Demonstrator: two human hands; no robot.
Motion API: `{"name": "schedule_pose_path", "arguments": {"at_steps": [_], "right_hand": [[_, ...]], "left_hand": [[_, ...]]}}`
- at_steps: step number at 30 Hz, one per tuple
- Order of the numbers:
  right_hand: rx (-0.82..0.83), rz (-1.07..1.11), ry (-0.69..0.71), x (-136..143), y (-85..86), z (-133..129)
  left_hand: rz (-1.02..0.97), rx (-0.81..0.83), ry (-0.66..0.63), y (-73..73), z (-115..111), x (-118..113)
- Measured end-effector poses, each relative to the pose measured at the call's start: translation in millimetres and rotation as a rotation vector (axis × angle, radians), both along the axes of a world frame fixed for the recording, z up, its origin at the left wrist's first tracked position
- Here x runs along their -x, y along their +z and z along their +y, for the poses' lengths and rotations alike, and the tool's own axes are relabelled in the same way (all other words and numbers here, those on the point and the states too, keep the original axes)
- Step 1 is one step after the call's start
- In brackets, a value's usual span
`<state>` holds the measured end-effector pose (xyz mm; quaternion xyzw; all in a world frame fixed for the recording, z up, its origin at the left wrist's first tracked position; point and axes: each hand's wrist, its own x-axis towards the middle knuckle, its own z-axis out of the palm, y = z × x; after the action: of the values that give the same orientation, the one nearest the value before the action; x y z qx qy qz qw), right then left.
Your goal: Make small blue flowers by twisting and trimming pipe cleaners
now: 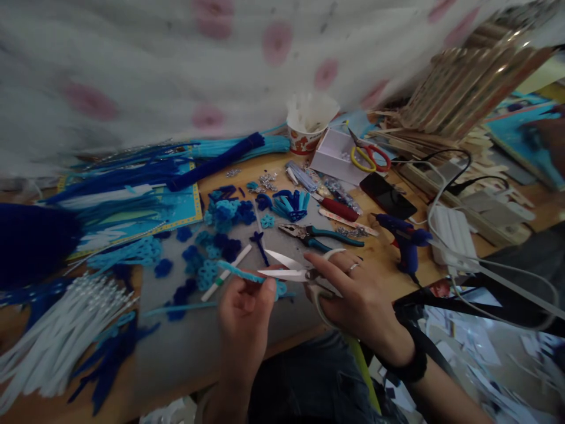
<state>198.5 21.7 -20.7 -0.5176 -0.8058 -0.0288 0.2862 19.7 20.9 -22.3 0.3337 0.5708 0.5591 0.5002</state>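
Observation:
Between the thumb and fingers of my left hand point(247, 312) is a light-blue pipe cleaner point(236, 271), its free end pointing up and to the left. White-handled scissors point(289, 274) are in my right hand point(353, 288), with fingers through the handles. Their blades stand apart, and the lower tip lies close to my left thumb by the pipe cleaner. Below the hands is a grey mat point(176, 347). Blue pipe-cleaner flowers point(225, 213) in light and dark shades lie on it, beside a white stick point(227, 272). Pliers point(320, 234) with teal handles rest just beyond the scissors.
White pipe cleaners point(66, 335) are bundled at the left, with blue bundles point(123, 171) behind. A glue gun point(404, 235), a phone point(388, 195) and a power strip point(468, 206) with cables lie right. Red-and-yellow scissors point(371, 156) rest on a white box point(338, 156) near a paper cup point(306, 126).

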Motion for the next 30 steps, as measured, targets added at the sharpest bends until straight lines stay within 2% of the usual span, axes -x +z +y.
{"name": "schedule_pose_path", "arguments": {"at_steps": [7, 14, 23, 25, 27, 30], "right_hand": [[-0.025, 0.012, 0.025, -0.1, 0.0, -2.6], [0.045, 0.004, 0.02, -1.0, -0.7, -6.6], [0.045, 0.011, 0.019, -6.2, -4.4, -8.2], [0.062, 0.088, -0.009, -7.2, -3.0, -6.4], [0.102, 0.254, -0.067, -7.7, 0.5, -3.6], [0.326, 0.568, -0.086, -8.0, 8.1, 0.2]], "left_hand": [[-0.043, -0.005, 0.031, -0.9, -0.8, -1.6], [-0.006, 0.022, 0.036, 1.8, -1.0, -1.3], [-0.056, 0.061, 0.014, -0.6, -1.0, -1.8], [-0.1, 0.058, -0.013, -0.8, 1.4, -2.2], [-0.137, 0.064, -0.058, 0.6, 4.0, -2.9], [-0.139, 0.074, -0.096, 4.6, 6.6, -3.0]]}}
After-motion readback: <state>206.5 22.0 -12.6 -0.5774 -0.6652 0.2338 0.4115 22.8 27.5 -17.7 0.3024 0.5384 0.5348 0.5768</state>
